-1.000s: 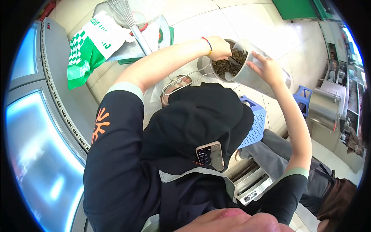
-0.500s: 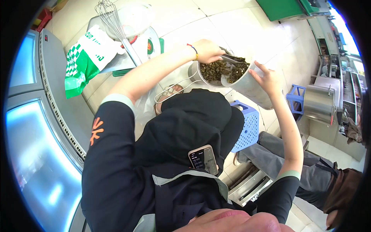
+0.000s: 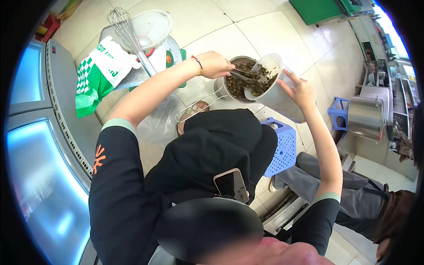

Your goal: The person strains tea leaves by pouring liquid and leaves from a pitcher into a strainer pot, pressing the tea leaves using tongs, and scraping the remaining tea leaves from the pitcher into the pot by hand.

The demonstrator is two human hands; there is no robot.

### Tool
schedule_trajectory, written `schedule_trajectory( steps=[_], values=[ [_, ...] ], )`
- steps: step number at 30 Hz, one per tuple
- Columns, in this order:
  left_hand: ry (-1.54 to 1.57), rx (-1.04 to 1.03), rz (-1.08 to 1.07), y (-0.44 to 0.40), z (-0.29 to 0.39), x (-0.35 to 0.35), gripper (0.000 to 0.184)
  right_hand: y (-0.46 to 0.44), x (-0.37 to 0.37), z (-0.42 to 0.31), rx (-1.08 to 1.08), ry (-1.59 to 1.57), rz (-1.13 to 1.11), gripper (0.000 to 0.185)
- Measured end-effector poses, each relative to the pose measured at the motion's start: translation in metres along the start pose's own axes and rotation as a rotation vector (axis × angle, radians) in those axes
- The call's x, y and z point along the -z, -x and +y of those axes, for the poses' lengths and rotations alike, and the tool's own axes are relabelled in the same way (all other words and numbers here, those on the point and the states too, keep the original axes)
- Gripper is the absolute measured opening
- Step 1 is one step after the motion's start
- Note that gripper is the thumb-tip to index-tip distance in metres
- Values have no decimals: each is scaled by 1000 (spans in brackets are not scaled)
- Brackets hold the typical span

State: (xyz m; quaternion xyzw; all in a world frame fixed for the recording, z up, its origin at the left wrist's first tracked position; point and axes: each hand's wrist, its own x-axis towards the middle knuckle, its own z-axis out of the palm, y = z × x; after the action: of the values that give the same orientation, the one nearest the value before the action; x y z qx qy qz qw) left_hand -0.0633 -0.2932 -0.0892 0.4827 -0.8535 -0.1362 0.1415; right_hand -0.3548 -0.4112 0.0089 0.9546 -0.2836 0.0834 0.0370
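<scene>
My left hand (image 3: 215,64) is closed on the handle of a metal scoop (image 3: 244,75), whose end lies among dark, wet-looking leaves (image 3: 238,86). The leaves fill a round metal pot (image 3: 219,85) with a long wire loop handle (image 3: 194,105). Tilted over the pot's right side is a translucent plastic container (image 3: 282,102), its mouth toward the pot and more leaves inside. My right hand (image 3: 302,90) grips the container near its rim, thumb and fingers on its wall. A phone (image 3: 231,184) rests on my lap.
A whisk (image 3: 132,37), a white tub (image 3: 154,26) and a green-and-white bag (image 3: 99,73) sit at upper left. A blue stool (image 3: 282,148) is beside my leg. Another person's legs (image 3: 318,181) are at right, near a large steel pot (image 3: 365,117). A glass-fronted cabinet (image 3: 48,185) stands left.
My left hand has drawn back left with the scoop, from the container's mouth to over the pot. The container has shifted slightly left. The phone's screen has gone dark.
</scene>
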Motion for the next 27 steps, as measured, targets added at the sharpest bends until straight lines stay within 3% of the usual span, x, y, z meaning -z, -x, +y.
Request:
schedule_trajectory(
  steps=[5, 10, 14, 17, 21, 24, 27],
  values=[
    [137, 75, 166, -14, 13, -7, 30, -2, -8, 0, 85, -30, 95, 40],
    [303, 161, 72, -36, 45, -36, 28, -4, -9, -8, 143, 20, 99, 40],
    [323, 326, 116, 3, 65, -57, 29, -2, -16, -7, 172, 17, 116, 40],
    [322, 355, 318, 37, 65, -68, 28, -1, -16, -7, 156, 33, 114, 40],
    [409, 377, 433, 57, 79, -66, 31, 0, -20, -4, 157, 29, 141, 40],
    [536, 344, 405, 45, 92, -70, 30, -1, -18, -7, 149, 25, 133, 40],
    [434, 360, 422, 29, 94, -79, 29, 0, -18, -9, 144, 34, 121, 40]
  ],
)
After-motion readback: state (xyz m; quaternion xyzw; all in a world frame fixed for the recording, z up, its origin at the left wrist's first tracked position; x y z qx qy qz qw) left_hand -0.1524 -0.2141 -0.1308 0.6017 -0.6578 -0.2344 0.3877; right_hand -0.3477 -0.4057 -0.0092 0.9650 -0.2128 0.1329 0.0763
